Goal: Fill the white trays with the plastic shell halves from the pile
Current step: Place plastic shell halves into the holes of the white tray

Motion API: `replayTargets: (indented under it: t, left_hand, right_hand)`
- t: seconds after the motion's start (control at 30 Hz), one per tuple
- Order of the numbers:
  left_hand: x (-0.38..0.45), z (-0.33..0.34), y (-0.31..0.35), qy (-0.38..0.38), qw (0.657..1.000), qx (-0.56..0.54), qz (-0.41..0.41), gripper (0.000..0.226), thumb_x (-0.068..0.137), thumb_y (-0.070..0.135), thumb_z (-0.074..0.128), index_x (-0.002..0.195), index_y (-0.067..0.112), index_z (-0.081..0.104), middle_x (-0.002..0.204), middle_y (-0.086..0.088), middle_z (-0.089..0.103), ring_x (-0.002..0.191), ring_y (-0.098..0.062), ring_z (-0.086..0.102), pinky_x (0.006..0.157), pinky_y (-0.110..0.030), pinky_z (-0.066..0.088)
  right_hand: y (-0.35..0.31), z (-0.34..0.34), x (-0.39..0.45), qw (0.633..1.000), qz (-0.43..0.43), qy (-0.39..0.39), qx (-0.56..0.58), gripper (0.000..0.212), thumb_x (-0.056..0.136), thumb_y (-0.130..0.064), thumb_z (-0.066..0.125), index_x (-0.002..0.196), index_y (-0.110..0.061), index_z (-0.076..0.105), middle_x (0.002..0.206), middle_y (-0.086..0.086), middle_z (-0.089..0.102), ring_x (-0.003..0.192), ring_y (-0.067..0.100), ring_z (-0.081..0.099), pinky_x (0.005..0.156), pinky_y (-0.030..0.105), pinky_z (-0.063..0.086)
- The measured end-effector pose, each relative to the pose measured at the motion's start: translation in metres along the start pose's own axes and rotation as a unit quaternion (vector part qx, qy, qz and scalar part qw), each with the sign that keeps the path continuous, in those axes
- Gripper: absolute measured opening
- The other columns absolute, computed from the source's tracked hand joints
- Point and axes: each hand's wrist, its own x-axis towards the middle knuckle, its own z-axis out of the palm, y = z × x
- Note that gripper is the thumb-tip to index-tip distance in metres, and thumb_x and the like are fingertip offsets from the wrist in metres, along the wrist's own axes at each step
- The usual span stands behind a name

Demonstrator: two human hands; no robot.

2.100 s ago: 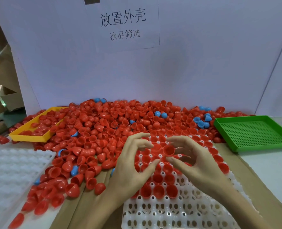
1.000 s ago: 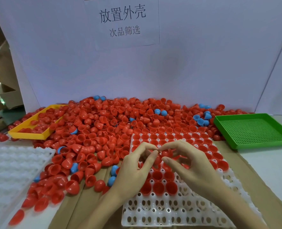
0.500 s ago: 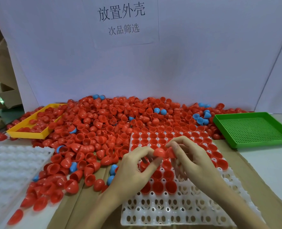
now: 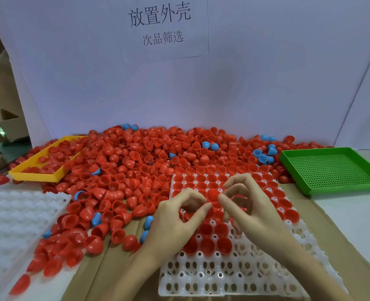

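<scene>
My left hand (image 4: pixel 175 220) and right hand (image 4: pixel 251 211) pinch red shell half (image 4: pixel 212 195) together above white tray (image 4: pixel 223 276), turning cup upward for seating. Pile (image 4: pixel 136 161) behind tray, within reach.

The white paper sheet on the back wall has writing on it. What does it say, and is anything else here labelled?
"放置外壳": large top line on the white paper sheet taped to the white backing board.
"次品筛选": smaller line beneath it on the same sheet.
No other text can be seen: none on the white plastic tray, the green perforated tray or the yellow tray.
</scene>
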Motion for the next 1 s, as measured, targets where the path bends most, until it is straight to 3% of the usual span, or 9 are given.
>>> replayTargets:
  t: [0.17,0.27,0.33,0.43,0.5,0.63,0.73,1.0]
  left_hand:
    - [0.0,-0.002,0.002,-0.017,1.0,-0.015,-0.005,0.012,0.104,0.027,0.063,0.102,0.026,0.075,0.091,0.013,0.076,0.095,-0.012,0.073,0.084,-0.015,0.052]
    - [0.0,-0.004,0.004,-0.049,0.998,-0.023,0.01,0.022,0.11,0.028,0.054,0.107,0.026,0.076,0.099,0.013,0.076,0.103,-0.015,0.072,0.089,-0.018,0.051]
    - [0.001,-0.004,0.001,-0.031,0.999,-0.006,0.016,0.024,0.11,0.03,0.052,0.107,0.028,0.076,0.103,0.016,0.075,0.108,-0.011,0.071,0.093,-0.018,0.05]
    - [0.003,-0.007,-0.011,0.022,0.995,0.092,0.019,0.021,0.108,0.036,0.053,0.112,0.028,0.073,0.11,0.022,0.068,0.116,-0.008,0.063,0.1,-0.02,0.046]
    - [0.004,-0.009,-0.016,0.018,0.988,0.156,0.014,0.022,0.107,0.04,0.053,0.118,0.031,0.069,0.117,0.025,0.059,0.124,-0.006,0.053,0.105,-0.018,0.041]
    - [0.005,-0.009,-0.016,-0.017,0.983,0.166,0.075,0.014,0.103,0.036,0.064,0.113,0.031,0.072,0.118,0.023,0.06,0.124,-0.009,0.056,0.108,-0.024,0.04]
    - [0.002,-0.004,-0.012,-0.084,0.978,0.153,0.117,0.015,0.102,0.04,0.066,0.11,0.032,0.076,0.118,0.023,0.066,0.123,-0.008,0.06,0.108,-0.03,0.041]
    - [-0.001,0.0,-0.023,-0.189,0.959,0.193,0.083,0.038,0.099,0.067,0.054,0.13,0.048,0.064,0.143,0.035,0.047,0.145,-0.002,0.036,0.119,-0.029,0.023]
  right_hand:
    - [0.006,0.003,-0.002,0.987,-0.032,-0.018,-0.153,0.02,0.092,-0.024,0.078,0.103,-0.038,0.068,0.097,-0.012,0.067,0.091,0.016,0.069,0.067,0.025,0.056]
    - [0.007,-0.007,0.002,0.984,-0.023,-0.028,-0.173,0.021,0.093,-0.02,0.077,0.099,-0.038,0.07,0.093,-0.011,0.071,0.086,0.014,0.071,0.069,0.031,0.06]
    - [0.005,-0.021,0.007,0.983,-0.008,-0.048,-0.179,0.02,0.094,-0.019,0.076,0.098,-0.038,0.07,0.089,-0.008,0.073,0.081,0.014,0.072,0.068,0.033,0.061]
    - [0.0,-0.046,0.01,0.969,0.018,-0.121,-0.216,0.021,0.095,-0.019,0.076,0.095,-0.039,0.07,0.086,-0.008,0.074,0.076,0.013,0.071,0.064,0.024,0.056]
    - [-0.002,-0.057,0.009,0.953,0.033,-0.168,-0.252,0.018,0.095,-0.022,0.076,0.094,-0.04,0.071,0.084,-0.01,0.073,0.075,0.011,0.069,0.064,0.02,0.051]
    - [-0.006,-0.064,0.009,0.933,0.045,-0.212,-0.288,0.014,0.094,-0.028,0.077,0.095,-0.041,0.072,0.084,-0.01,0.075,0.076,0.006,0.067,0.065,0.015,0.046]
    - [-0.007,-0.066,0.007,0.932,0.049,-0.23,-0.277,0.011,0.092,-0.031,0.079,0.096,-0.04,0.073,0.083,-0.011,0.075,0.074,0.005,0.066,0.064,0.013,0.045]
    - [-0.006,-0.065,0.007,0.925,0.057,-0.262,-0.268,0.011,0.09,-0.038,0.082,0.099,-0.039,0.075,0.082,-0.013,0.071,0.073,0.003,0.064,0.064,0.013,0.046]
